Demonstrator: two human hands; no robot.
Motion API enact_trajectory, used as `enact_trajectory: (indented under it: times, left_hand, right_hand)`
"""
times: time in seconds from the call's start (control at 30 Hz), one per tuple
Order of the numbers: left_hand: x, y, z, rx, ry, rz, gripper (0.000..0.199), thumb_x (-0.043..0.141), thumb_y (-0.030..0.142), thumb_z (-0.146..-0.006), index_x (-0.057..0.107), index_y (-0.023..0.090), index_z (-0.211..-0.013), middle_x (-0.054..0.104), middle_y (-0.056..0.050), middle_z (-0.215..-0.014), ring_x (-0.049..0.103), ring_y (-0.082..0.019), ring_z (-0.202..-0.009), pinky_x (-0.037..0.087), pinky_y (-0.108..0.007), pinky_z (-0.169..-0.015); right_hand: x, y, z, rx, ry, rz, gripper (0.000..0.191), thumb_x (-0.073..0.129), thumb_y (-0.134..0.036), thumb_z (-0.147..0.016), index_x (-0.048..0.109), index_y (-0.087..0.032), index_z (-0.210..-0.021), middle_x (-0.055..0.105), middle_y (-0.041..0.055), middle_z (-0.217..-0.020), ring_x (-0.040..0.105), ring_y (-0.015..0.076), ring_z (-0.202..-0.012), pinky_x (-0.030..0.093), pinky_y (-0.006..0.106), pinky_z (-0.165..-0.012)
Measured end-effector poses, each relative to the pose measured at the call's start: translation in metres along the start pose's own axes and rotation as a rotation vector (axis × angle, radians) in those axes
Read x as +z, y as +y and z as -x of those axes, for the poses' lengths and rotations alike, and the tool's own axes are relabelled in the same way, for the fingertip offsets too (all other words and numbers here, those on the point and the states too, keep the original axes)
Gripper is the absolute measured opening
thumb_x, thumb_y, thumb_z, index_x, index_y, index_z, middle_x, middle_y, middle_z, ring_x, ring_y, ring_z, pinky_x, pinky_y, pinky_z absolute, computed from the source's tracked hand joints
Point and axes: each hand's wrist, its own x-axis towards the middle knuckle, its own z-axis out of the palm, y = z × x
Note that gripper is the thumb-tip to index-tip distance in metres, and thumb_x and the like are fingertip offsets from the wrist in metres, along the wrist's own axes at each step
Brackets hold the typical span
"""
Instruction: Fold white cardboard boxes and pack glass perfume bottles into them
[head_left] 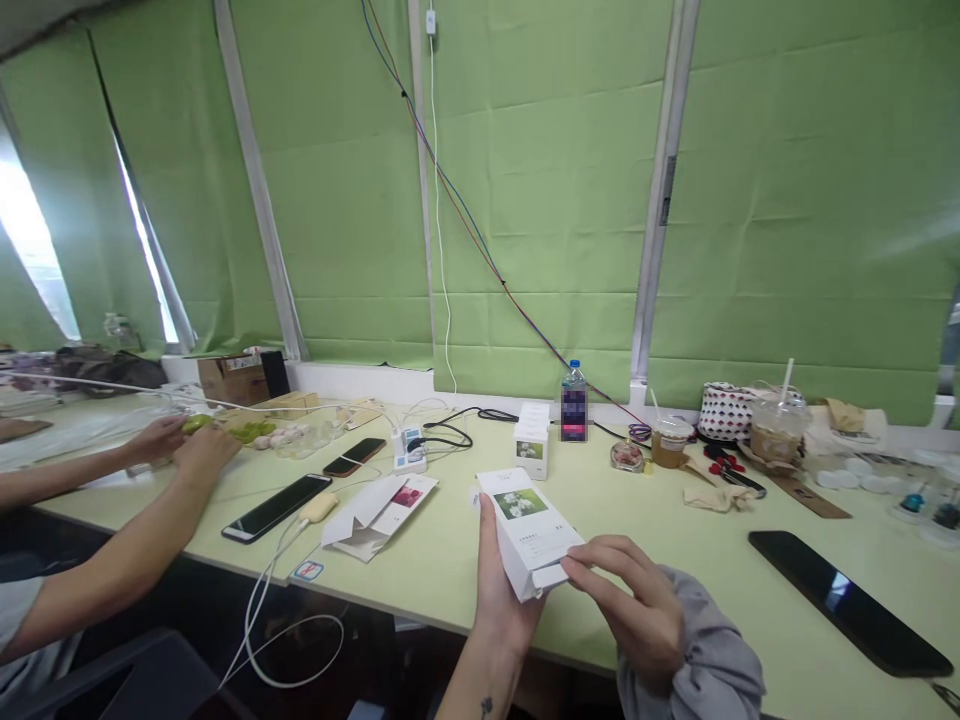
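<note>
Green blinds (pixel 540 200) behind table (pixel 675 520), left fingers (pixel 487 530) gripping white box (pixel 525 515), right fingers (pixel 611 590) pinching its flap (pixel 550 576), carton (pixel 394 510) near, bottle (pixel 574 405) beyond

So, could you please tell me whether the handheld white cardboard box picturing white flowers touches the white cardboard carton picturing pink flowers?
Apart: the head view shows pale yellow tabletop between the handheld box and the pink-flower carton.

The fingers of your left hand (pixel 506 612), thumb aside, are hidden behind the box (pixel 529 530), whose fine print is too small for you to read. The bottom edge cuts off your left forearm (pixel 480 672) and right sleeve (pixel 705 635). The bottle (pixel 574 410) has a label blurred beyond your reading. The left edge cuts off a co-worker's arms (pixel 112 590).
</note>
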Motion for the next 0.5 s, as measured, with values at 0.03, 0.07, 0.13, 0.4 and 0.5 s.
enact_trajectory:
  times: [0.03,0.07,0.13,0.4,0.5]
  left_hand:
    - [0.0,0.0,0.0,0.009,0.008,-0.005,0.061,0.054,0.068,-0.077,0.062,0.018,-0.111,0.07,-0.007,-0.087,0.065,-0.02,-0.068,0.047,-0.03,-0.062]
    - [0.001,0.001,0.001,0.015,0.017,-0.01,0.061,0.054,0.068,-0.077,0.062,0.018,-0.111,0.07,-0.007,-0.087,0.065,-0.02,-0.068,0.047,-0.03,-0.062]
    - [0.001,0.001,0.001,0.024,0.039,-0.018,0.06,0.053,0.068,-0.078,0.063,0.017,-0.109,0.07,-0.007,-0.087,0.065,-0.021,-0.069,0.047,-0.031,-0.064]
    - [0.0,-0.001,0.004,0.036,0.038,-0.032,0.062,0.053,0.069,-0.076,0.064,0.017,-0.107,0.071,-0.007,-0.084,0.067,-0.027,-0.085,0.048,-0.035,-0.079]
    - [0.001,-0.002,0.006,0.037,0.041,-0.049,0.062,0.055,0.07,-0.075,0.064,0.017,-0.105,0.071,-0.007,-0.082,0.067,-0.027,-0.086,0.048,-0.036,-0.08]
  right_hand:
    - [0.001,0.0,0.002,0.008,-0.007,-0.002,0.04,0.049,-0.014,-0.092,0.061,-0.034,-0.125,0.073,0.0064,-0.091,0.065,0.0208,-0.081,0.055,0.034,-0.067]
    - [0.002,0.001,0.004,0.017,-0.013,-0.005,0.041,0.05,-0.013,-0.092,0.06,-0.034,-0.125,0.072,0.0064,-0.091,0.065,0.0209,-0.082,0.055,0.034,-0.068]
    - [0.005,0.002,0.009,0.039,-0.016,-0.019,0.044,0.054,-0.009,-0.089,0.06,-0.034,-0.125,0.071,0.006,-0.092,0.064,0.0209,-0.083,0.054,0.034,-0.069]
    - [0.006,-0.002,0.009,-0.021,-0.042,0.026,0.042,0.054,-0.009,-0.09,0.06,-0.033,-0.124,0.069,0.0043,-0.087,0.06,0.0192,-0.082,0.052,0.031,-0.07]
    - [0.007,-0.002,0.008,-0.002,-0.022,0.016,0.033,0.055,-0.008,-0.088,0.063,-0.03,-0.112,0.065,0.0039,-0.081,0.057,0.0182,-0.075,0.05,0.031,-0.064]
